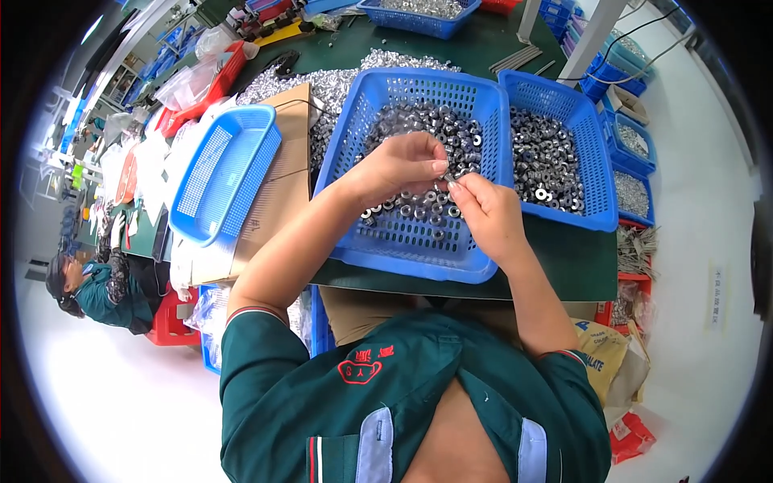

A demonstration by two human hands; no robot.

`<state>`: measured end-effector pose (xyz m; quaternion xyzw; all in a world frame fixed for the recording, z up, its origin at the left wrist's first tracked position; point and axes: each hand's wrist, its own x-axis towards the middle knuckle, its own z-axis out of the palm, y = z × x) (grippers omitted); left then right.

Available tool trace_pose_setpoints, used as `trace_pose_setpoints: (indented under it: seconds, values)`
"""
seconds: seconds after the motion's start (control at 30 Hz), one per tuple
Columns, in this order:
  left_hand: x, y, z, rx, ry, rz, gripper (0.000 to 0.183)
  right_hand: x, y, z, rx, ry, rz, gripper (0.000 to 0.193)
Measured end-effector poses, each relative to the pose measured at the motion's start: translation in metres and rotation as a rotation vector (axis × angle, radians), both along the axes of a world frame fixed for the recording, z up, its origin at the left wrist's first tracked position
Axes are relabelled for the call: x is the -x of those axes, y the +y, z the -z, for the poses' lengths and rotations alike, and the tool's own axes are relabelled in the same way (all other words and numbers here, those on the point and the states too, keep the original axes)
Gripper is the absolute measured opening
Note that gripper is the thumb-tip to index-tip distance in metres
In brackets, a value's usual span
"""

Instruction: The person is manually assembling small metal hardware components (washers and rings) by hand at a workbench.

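Note:
Both hands meet above a blue perforated basket (378,256) of small metal ring-shaped parts (455,129). My left hand (403,167) is closed, thumb against the curled fingers. Close beside it, my right hand (493,216) pinches with thumb and forefinger, its tips nearly touching the left ones. A tiny shiny piece shows between the fingertips; its kind is too small to make out. To the right stands a second blue basket (600,189) with more dark and silver ring-shaped parts (547,161).
An empty light-blue basket (211,221) lies on cardboard (278,181) at the left. Behind the baskets, loose shiny metal parts (403,59) are heaped on the green table (564,262). Blue bins (636,165) are stacked at right. A co-worker (105,282) sits far left.

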<state>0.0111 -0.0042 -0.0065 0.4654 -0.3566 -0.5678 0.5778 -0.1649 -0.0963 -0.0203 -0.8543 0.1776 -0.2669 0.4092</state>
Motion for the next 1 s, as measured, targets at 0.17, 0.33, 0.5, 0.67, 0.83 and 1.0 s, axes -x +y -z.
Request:
trace_pose_setpoints:
  seconds: [0.17, 0.33, 0.5, 0.67, 0.83, 1.0]
  values:
    - [-0.001, 0.001, 0.006, -0.058, -0.144, -0.043, 0.023, -0.001, 0.005, -0.002, 0.211, -0.006, 0.021, 0.019]
    - [-0.001, -0.003, 0.01, -0.134, -0.065, -0.032, 0.02, -0.002, 0.012, 0.003, 0.629, -0.024, 0.098, 0.019]
    - [0.002, -0.004, 0.006, -0.028, -0.115, -0.052, 0.019, -0.002, 0.006, 0.001, 0.355, -0.039, 0.101, 0.021]
    - [0.005, -0.005, 0.004, 0.087, -0.223, -0.083, 0.016, 0.001, -0.007, -0.005, -0.23, 0.023, -0.025, 0.025]
    - [0.001, -0.004, 0.001, -0.066, 0.112, -0.068, 0.012, 0.001, -0.004, 0.001, -0.264, -0.035, 0.006, 0.025]
    - [0.007, -0.004, 0.018, -0.122, -0.682, 0.195, 0.01, 0.004, 0.001, -0.001, -0.175, -0.058, 0.014, 0.022]
